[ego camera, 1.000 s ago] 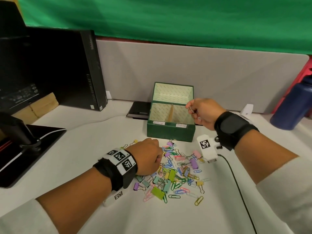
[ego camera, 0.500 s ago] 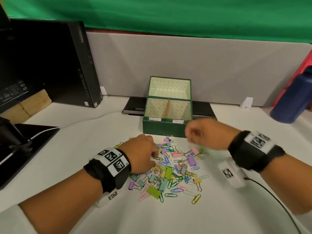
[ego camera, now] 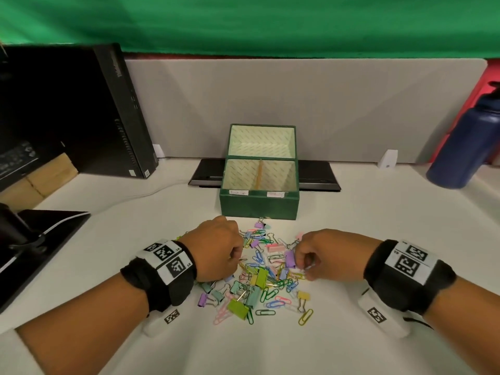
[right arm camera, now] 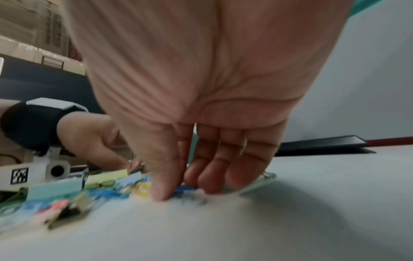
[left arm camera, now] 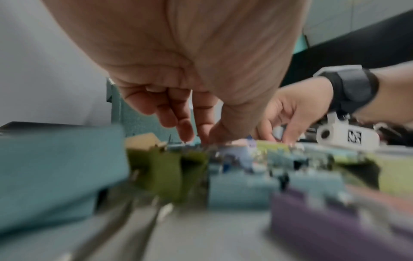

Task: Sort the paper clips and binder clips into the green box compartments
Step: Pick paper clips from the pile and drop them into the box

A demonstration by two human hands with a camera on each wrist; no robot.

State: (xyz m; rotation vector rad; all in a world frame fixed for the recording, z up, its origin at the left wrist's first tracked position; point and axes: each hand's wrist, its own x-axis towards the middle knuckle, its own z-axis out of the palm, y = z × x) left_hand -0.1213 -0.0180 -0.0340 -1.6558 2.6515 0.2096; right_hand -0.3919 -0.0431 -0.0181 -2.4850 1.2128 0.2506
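The green box (ego camera: 259,206) stands open at the desk's middle, its lid upright, with two labelled compartments split by a divider. In front of it lies a pile of coloured paper clips and binder clips (ego camera: 266,282). My left hand (ego camera: 238,262) is knuckles-up on the pile's left side; in the left wrist view its thumb and fingers (left arm camera: 186,134) meet on a clip in the pile, kind hidden. My right hand (ego camera: 304,267) is at the pile's right edge. There its thumb (right arm camera: 161,193) and fingers pinch a blue paper clip (right arm camera: 184,190) on the desk.
A black computer tower (ego camera: 108,117) and a monitor base (ego camera: 48,234) stand at the left. A flat black device (ego camera: 318,177) lies behind the box, and a dark blue bottle (ego camera: 465,147) stands at the far right. A grey partition (ego camera: 338,104) closes the back.
My right hand has come back from above the box's right compartment down to the right edge of the pile. The left hand has stayed on the pile's left side.
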